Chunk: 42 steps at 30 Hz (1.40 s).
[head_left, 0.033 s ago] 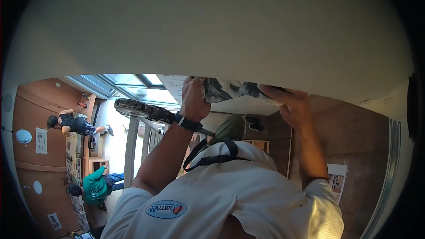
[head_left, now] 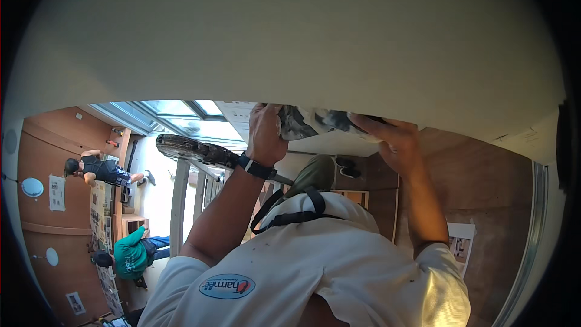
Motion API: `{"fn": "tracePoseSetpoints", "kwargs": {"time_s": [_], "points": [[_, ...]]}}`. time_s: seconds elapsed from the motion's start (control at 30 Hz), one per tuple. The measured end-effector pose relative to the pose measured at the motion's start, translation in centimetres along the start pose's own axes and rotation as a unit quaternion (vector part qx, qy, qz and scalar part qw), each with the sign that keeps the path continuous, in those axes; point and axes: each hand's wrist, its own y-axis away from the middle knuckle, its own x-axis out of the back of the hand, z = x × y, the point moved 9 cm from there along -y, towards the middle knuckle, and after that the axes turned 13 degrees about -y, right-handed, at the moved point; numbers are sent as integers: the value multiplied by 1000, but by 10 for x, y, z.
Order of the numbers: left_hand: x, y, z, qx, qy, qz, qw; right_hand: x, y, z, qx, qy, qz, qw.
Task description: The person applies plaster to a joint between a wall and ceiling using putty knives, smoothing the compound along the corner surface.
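A broad white surface (head_left: 290,36) fills the upper view. Along its lower edge is crumpled, smeared grey-and-white material (head_left: 311,122), perhaps a cloth. My left hand (head_left: 266,136) has curled fingers gripping its left end, with a dark watch on the wrist. My right hand (head_left: 393,142) holds the right end, fingers together along it, their tips partly hidden. A worn, dark rounded ladder top (head_left: 184,147) sits just left of my left wrist, on pale rails (head_left: 180,200).
Below left, a person in a dark top (head_left: 100,169) and another in a green top (head_left: 130,254) are near a wooden wall (head_left: 45,145) and shelving. A glazed opening (head_left: 169,109) lies behind the ladder; a brown boarded surface (head_left: 484,194) is at right.
My right hand has shifted very slightly left and up along the crumpled material. Little else differs.
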Motion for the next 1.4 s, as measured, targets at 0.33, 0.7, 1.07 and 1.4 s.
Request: {"fn": "tracePoseSetpoints", "kwargs": {"time_s": [0.33,0.7,1.07,1.4], "points": [[-69,2,-75,296,336,2,894,-14,-21,39,-16,-2,3,1000],[-94,-5,-68,460,563,-13,687,-19,-54,29,20,1,-64,998],[-75,-10,-88,522,544,80,652,-17,-37,29,23,116,-191,974],[-72,-29,-64,399,598,37,694,-52,-11,114,-305,-618,210,693]]}}
